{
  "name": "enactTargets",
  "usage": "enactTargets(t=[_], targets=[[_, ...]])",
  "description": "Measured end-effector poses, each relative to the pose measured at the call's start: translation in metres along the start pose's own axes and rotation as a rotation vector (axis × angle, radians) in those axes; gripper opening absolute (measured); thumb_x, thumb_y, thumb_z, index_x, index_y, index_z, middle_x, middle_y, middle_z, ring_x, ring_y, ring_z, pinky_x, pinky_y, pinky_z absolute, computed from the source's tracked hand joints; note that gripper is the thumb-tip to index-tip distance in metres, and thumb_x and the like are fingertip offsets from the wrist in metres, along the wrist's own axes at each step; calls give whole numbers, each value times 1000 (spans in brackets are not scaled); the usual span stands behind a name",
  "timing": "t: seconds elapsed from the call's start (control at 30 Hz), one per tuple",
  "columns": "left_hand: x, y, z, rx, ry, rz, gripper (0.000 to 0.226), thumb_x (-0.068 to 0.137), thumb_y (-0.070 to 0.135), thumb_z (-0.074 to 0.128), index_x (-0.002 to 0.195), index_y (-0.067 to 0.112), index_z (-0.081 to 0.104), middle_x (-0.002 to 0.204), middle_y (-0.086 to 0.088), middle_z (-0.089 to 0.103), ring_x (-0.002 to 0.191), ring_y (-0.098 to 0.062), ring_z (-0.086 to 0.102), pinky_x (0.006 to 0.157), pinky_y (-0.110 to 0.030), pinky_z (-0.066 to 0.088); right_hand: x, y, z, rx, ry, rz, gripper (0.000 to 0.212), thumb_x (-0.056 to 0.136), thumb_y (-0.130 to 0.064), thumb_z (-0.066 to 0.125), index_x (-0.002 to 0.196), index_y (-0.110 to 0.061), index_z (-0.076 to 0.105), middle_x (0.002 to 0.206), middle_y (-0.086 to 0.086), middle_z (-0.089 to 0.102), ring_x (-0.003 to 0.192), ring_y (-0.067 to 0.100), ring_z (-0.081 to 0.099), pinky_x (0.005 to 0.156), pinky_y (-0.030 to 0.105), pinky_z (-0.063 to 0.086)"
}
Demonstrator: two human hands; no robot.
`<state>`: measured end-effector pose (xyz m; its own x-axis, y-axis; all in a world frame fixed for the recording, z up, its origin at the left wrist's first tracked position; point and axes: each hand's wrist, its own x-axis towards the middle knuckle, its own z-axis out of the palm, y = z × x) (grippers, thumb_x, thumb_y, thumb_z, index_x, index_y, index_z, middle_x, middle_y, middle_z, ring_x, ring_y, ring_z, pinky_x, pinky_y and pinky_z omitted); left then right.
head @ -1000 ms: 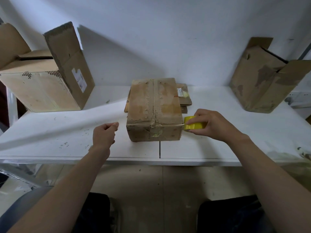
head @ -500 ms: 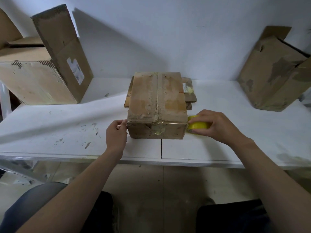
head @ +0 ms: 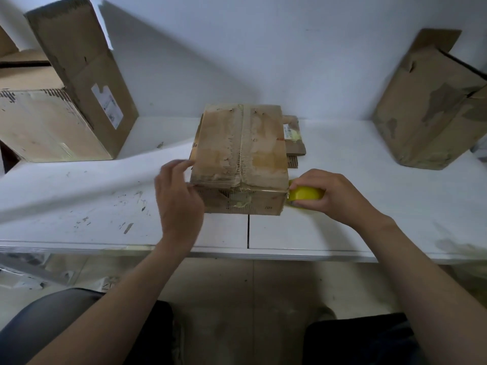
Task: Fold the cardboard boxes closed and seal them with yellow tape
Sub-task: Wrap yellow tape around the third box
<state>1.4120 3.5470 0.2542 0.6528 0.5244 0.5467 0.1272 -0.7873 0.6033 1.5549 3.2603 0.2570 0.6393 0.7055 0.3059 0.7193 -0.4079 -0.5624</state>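
My right hand [head: 329, 196] clenches the yellow tape roll [head: 305, 197] touching the worn brown cardboard box [head: 239, 154], central on the white table [head: 342, 227]. My left hand [head: 179, 201] presses its left corner, fingers unclenched. It seems light and soft-walled, so I'd brace corners.

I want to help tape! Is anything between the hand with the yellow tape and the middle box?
Nothing visible is in the way. The right hand holds the yellow tape roll right against the front right corner of the closed box, with no gap showing.

place: packing workroom | evidence: worn cardboard boxes [head: 66, 122], scuffed white worktable [head: 342, 219], bare wall [head: 263, 48]
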Motion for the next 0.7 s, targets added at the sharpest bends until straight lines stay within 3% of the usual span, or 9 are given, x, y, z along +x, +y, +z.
enactTargets(t=[0.03,0.1,0.2,0.27,0.5,0.7], targets=[[-4,10,2,-5,9,199,40,93,-6,49,131,6,58,135,-11,56,132,-26,46,117,-47,35,1,0,1,-3,2,-4,29,79,-26,88,104,-28,74,102,-14,66,93,8,63,81,24,49],[-15,33,10,5,-155,437,41,98,7,46,138,8,55,146,-6,54,144,-23,39,124,-52,20,2,-1,2,-25,7,-17,29,79,-28,87,105,-27,75,102,-12,67,92,9,63,80,29,51],[-32,59,27,203,-507,534,60,105,42,31,156,10,34,164,-6,30,156,-19,13,127,-48,8,2,-2,3,-49,13,-47,27,80,-32,86,105,-29,74,100,-13,67,90,9,63,78,33,52],[-38,65,37,441,-607,605,76,103,57,16,159,7,23,168,-10,17,157,-21,4,126,-48,7,2,-1,3,-56,10,-50,27,81,-34,85,106,-31,73,101,-14,67,91,8,63,78,31,52],[-30,69,43,515,-684,554,90,96,69,0,160,9,22,169,-9,13,157,-20,4,126,-48,9,0,-4,2,-83,9,-42,29,83,-32,84,111,-30,74,102,-11,68,91,9,63,79,34,54],[14,41,36,511,-730,243,88,94,64,-12,160,7,-6,168,-10,-14,153,-20,-20,125,-48,-9,0,-6,0,-70,4,-29,32,83,-31,82,114,-31,75,112,-8,67,98,11,63,84,33,52]])
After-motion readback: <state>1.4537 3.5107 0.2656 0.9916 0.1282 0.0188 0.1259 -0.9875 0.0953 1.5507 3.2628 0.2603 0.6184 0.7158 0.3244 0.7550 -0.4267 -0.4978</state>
